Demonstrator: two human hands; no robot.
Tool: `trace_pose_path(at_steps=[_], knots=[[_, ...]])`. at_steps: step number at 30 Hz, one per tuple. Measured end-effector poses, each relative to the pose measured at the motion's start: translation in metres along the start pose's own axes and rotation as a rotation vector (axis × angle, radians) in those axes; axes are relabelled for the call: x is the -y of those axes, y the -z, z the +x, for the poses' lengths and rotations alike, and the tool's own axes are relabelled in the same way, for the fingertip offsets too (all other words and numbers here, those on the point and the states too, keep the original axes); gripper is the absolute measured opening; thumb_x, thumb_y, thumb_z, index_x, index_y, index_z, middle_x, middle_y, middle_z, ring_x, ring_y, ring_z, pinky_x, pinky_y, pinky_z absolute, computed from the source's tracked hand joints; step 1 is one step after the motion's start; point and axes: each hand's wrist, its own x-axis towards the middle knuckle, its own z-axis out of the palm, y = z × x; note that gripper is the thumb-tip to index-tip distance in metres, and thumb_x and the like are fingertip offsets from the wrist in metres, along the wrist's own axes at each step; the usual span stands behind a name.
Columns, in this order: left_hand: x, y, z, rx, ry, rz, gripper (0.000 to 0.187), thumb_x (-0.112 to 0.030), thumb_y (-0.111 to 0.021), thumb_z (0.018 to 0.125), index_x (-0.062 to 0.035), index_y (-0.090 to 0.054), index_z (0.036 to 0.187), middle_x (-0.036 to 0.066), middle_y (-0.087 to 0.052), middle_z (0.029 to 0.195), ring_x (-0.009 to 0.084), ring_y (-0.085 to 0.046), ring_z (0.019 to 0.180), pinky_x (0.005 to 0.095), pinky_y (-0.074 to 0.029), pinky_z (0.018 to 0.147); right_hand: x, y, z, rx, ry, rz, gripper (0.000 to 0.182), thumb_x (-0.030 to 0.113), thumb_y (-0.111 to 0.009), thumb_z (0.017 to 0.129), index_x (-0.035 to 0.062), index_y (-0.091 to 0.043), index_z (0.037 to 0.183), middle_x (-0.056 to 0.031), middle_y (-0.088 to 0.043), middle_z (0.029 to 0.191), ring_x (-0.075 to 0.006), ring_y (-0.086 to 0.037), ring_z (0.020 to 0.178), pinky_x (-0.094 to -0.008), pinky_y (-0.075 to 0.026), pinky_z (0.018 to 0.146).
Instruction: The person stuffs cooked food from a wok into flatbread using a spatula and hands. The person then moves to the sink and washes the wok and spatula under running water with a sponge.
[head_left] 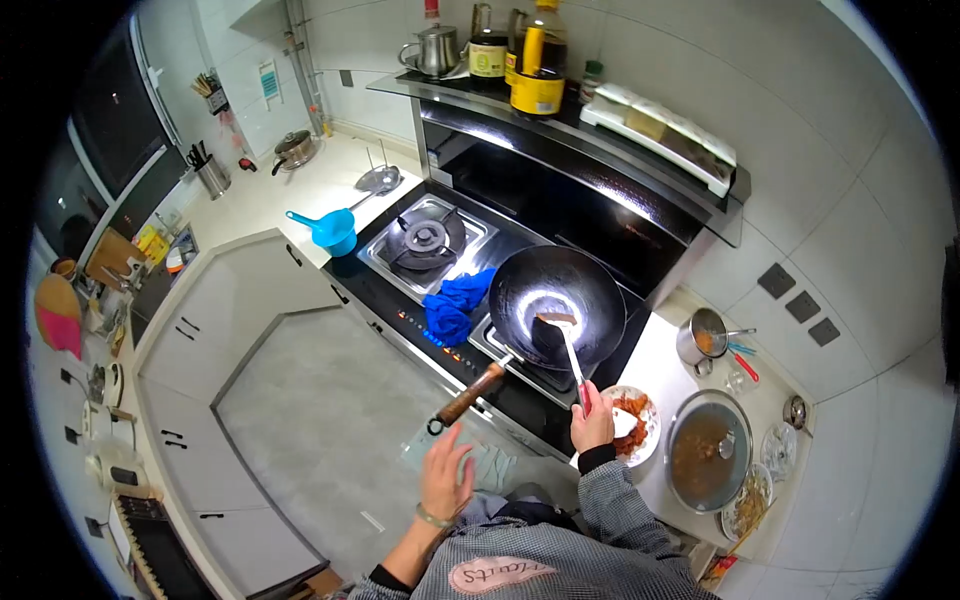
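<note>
My right hand (592, 420) is wrapped round the red end of a spatula (573, 360). Its dark blade rests inside a black wok (520, 285) on the right-hand burner. The wok's wooden handle (470, 394) points towards me. Just below the end of that handle is my left hand (445, 480), fingers apart, holding nothing and not gripping the handle. Beside my right hand stands a patterned plate (650, 440) of reddish-orange food (632, 408), with a white patch on it that I cannot make out. A crumpled blue cloth (455, 305) lies left of the wok.
A glass-lidded pan (690, 487) and a small steel pot (702, 340) stand on the right counter. Left of the wok are a second burner (425, 237) and a blue scoop (333, 234). Bottles, including a yellow-labelled one (537, 95), line the shelf above the stove.
</note>
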Motion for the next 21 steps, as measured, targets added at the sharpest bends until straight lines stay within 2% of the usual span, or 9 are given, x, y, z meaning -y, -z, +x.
trace_pose_path(at_steps=[6,9,10,13,15,16,18,19,21], knots=[[0.074,0.078,-0.012,-0.111,0.241,0.092,0.029,-0.001,-0.06,0.074,-0.0027,-0.052,0.102,0.02,-0.046,0.127,0.0362,-0.046,0.112,0.0413,-0.036,0.094,0.028,-0.02,-0.005,-0.054,-0.04,-0.069,0.046,0.009,-0.063,0.074,0.0081,-0.051,0.118,-0.0146,-0.05,0.092,-0.0324,-0.051,0.087,-0.0407,-0.042,0.077],[0.12,0.104,-0.017,-0.169,0.349,0.112,0.028,-0.002,-0.058,0.076,-0.0024,-0.051,0.103,0.02,-0.045,0.128,0.0364,-0.044,0.113,0.0424,-0.034,0.095,0.091,-0.016,-0.018,-0.374,0.194,-0.342,0.034,0.01,-0.066,0.072,0.0052,-0.056,0.103,-0.012,-0.048,0.084,-0.0277,-0.049,0.077,-0.0371,-0.042,0.069],[0.13,0.112,-0.018,-0.186,0.389,0.115,0.028,-0.002,-0.057,0.077,-0.0025,-0.051,0.104,0.02,-0.045,0.129,0.0362,-0.043,0.114,0.0429,-0.033,0.096,0.081,-0.038,-0.023,-0.322,0.206,-0.109,0.026,0.013,-0.066,0.075,0.0067,-0.056,0.098,-0.0073,-0.047,0.077,-0.0238,-0.049,0.071,-0.037,-0.043,0.065],[0.157,0.138,-0.011,-0.21,0.421,0.136,0.028,-0.002,-0.056,0.077,-0.0017,-0.05,0.104,0.02,-0.044,0.129,0.0356,-0.043,0.114,0.0428,-0.032,0.096,0.095,-0.1,-0.033,0.375,-0.747,1.103,0.032,0.028,-0.065,0.081,0.0047,-0.053,0.1,-0.0133,-0.053,0.103,-0.0273,-0.054,0.091,-0.04,-0.045,0.078],[0.173,0.155,-0.007,-0.232,0.443,0.095,0.028,-0.001,-0.056,0.078,-0.0014,-0.05,0.105,0.02,-0.044,0.13,0.0354,-0.043,0.115,0.0427,-0.032,0.097,0.12,-0.123,-0.026,0.675,-0.919,1.618,0.033,0.035,-0.061,0.084,0.0065,-0.054,0.099,-0.0149,-0.058,0.097,-0.0285,-0.057,0.093,-0.0402,-0.044,0.086],[0.181,0.165,-0.006,-0.245,0.472,0.057,0.028,-0.001,-0.055,0.078,-0.0011,-0.05,0.105,0.019,-0.044,0.13,0.0352,-0.043,0.115,0.0426,-0.032,0.097,0.154,-0.125,-0.022,0.556,-0.919,1.588,0.022,0.031,-0.06,0.086,0.0105,-0.053,0.085,-0.007,-0.056,0.073,-0.0191,-0.058,0.07,-0.0328,-0.047,0.069],[0.196,0.186,-0.008,-0.289,0.493,0.044,0.028,-0.001,-0.055,0.078,-0.0011,-0.05,0.105,0.019,-0.044,0.13,0.0349,-0.043,0.114,0.0422,-0.032,0.097,0.098,-0.169,-0.016,0.702,-0.648,1.874,0.026,0.026,-0.058,0.087,0.0143,-0.043,0.069,0.0029,-0.043,0.056,-0.0092,-0.044,0.047,-0.0245,-0.038,0.047],[0.205,0.197,-0.011,-0.318,0.514,0.033,0.028,-0.001,-0.055,0.078,-0.0011,-0.05,0.105,0.019,-0.044,0.13,0.0346,-0.043,0.114,0.0419,-0.033,0.096,0.119,-0.163,-0.011,0.549,-0.951,1.721,0.035,0.019,-0.054,0.088,0.0167,-0.032,0.061,0.0085,-0.027,0.047,-0.0045,-0.024,0.037,-0.0222,-0.022,0.037],[0.229,0.215,-0.023,-0.365,0.544,0.068,0.027,0.0,-0.055,0.078,-0.0013,-0.05,0.105,0.018,-0.044,0.129,0.0343,-0.044,0.114,0.0413,-0.033,0.096,0.112,-0.159,-0.009,0.69,-0.864,1.854,0.041,0.013,-0.05,0.088,0.0184,-0.028,0.053,0.0081,-0.025,0.044,-0.006,-0.022,0.034,-0.0238,-0.019,0.035]])
